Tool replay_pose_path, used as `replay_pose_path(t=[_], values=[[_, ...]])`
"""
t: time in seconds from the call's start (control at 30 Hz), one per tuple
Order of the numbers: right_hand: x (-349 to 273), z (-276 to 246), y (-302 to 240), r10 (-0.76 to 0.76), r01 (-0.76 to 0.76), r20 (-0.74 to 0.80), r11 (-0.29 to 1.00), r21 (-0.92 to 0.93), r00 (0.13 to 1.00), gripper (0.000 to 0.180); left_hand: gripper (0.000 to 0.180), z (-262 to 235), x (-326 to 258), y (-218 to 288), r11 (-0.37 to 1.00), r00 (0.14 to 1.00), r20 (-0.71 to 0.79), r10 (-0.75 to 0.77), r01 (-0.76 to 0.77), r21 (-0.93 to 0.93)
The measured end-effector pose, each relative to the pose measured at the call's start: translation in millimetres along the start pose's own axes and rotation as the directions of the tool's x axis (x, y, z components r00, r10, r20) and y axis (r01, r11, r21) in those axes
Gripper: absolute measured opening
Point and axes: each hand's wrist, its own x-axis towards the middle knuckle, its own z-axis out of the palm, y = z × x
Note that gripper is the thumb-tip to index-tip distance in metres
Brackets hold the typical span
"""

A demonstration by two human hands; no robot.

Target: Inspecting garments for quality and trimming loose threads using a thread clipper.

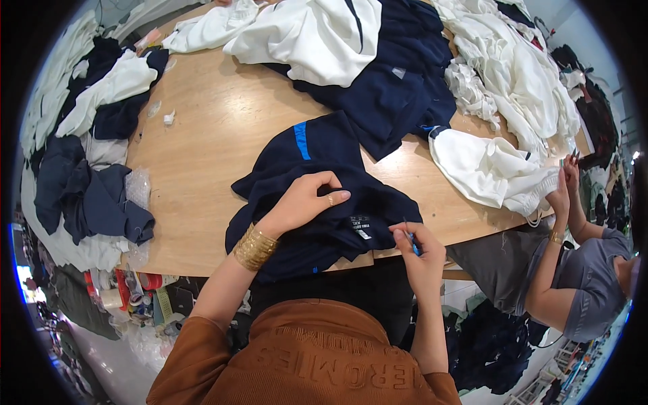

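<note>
A navy garment [314, 152] with a bright blue stripe lies bunched at the table's near edge. On its middle rests my left hand [304, 201], fingers bent and closed on the fabric, with some fingertips hidden in the folds. A white printed label [361, 227] shows on the cloth between my hands. My right hand [424, 253] is closed around small blue-handled thread snips [414, 247], at the garment's right edge. Their blades point up beside the cloth.
White garments [317, 40] and another navy garment [405, 88] lie across the far side of the wooden table [196, 135]. More clothes [101, 189] are heaped at left. At right a co-worker [574, 270] handles a white garment [482, 169].
</note>
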Motion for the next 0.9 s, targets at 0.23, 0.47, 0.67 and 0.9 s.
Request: replay_pose_path(t=[0.23, 0.47, 0.67, 0.9], values=[[-6, 1, -16, 0.105, -0.138, 0.125, 0.947, 0.29, 0.986, 0.008, 0.013, 9, -18, 21, 0.828, 0.996, 0.065, -0.068, 0.092, -0.553], [-12, 3, -23, 0.138, -0.176, 0.126, 0.911, 0.373, 0.982, 0.009, 0.012, 13, -30, 40, 0.784, 0.984, 0.126, -0.124, 0.175, -0.595], [-19, 9, -34, -0.033, 0.021, 0.037, 0.962, 0.272, 0.999, 0.012, 0.012, 17, -33, 45, 0.789, 0.986, 0.123, -0.114, 0.165, -0.592], [-8, 11, -37, -0.12, 0.092, 0.133, 0.976, 0.199, 0.984, 0.015, 0.01, 17, -33, 43, 0.814, 0.987, 0.144, -0.075, 0.144, -0.563]])
